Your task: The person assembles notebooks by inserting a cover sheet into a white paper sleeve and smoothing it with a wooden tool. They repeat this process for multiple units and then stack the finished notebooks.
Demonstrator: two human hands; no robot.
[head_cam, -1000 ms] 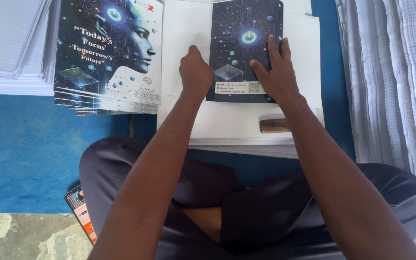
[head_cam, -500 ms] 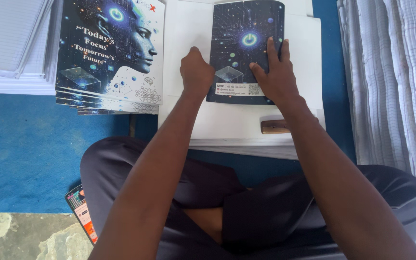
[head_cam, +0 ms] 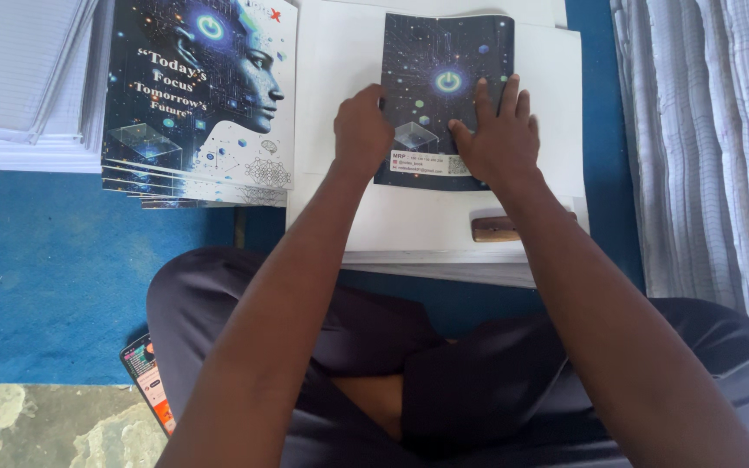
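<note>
Dark booklet (head_cam: 444, 78) pressed flat under left hand (head_cam: 361, 130) and right hand (head_cam: 500, 139).

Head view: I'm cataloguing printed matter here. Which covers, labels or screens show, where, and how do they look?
Dark booklet: centre, on white sheets, under the left hand and right hand; starry blue, glowing ring.
White label: rectangular strip at the booklet's lower edge.
Cover stack: to the left; blue face art fading to white.
Phone: bottom left on the floor, screen lit, reddish edge.
</note>
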